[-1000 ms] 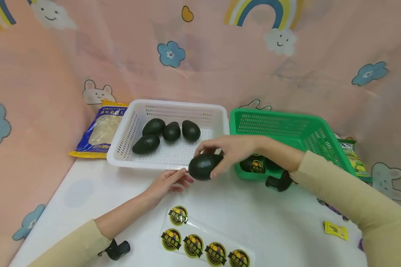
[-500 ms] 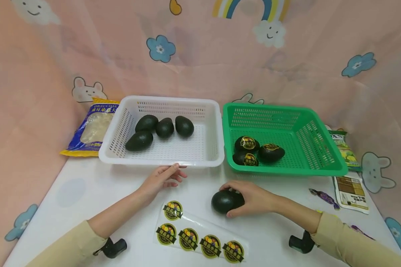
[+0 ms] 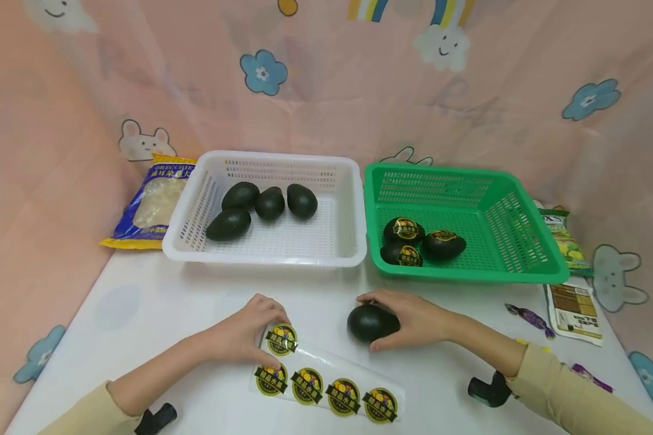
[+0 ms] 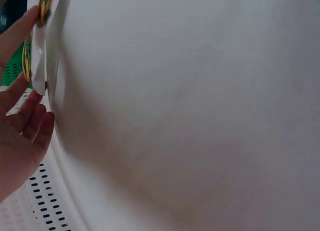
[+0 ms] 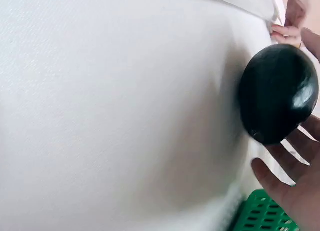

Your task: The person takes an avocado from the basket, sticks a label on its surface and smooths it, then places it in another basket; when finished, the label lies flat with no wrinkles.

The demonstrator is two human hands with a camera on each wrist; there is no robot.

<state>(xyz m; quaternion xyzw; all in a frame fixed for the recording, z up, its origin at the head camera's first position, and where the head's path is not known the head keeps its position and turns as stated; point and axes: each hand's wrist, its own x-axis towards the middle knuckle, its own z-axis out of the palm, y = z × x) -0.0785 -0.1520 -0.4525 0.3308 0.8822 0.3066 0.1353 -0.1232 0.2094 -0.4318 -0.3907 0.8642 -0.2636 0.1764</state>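
My right hand [image 3: 408,317] grips a dark avocado [image 3: 371,322] at the front middle of the table, fingers behind it and thumb in front. In the right wrist view the glossy avocado [image 5: 280,93] shows no sticker on its visible side. My left hand [image 3: 242,332] holds the left end of a clear sheet of round fruit stickers [image 3: 305,356], thumb at one edge and fingers at the other. Seen from the left wrist, the left hand [image 4: 22,126] has its fingers around the end of the sheet, which stands slightly off the white table.
Several avocados [image 3: 302,201] lie in a white basket [image 3: 266,261] at the back. Stickered avocados [image 3: 443,243] lie in a green basket [image 3: 468,277] to its right. A blue-yellow bag [image 3: 152,202] stands at left; snack packets [image 3: 574,311] and wrapped candies [image 3: 530,320] lie at right.
My right hand brought the avocado from the white basket's front edge down to the table. My left hand moved from the basket rim to the sheet of stickers.
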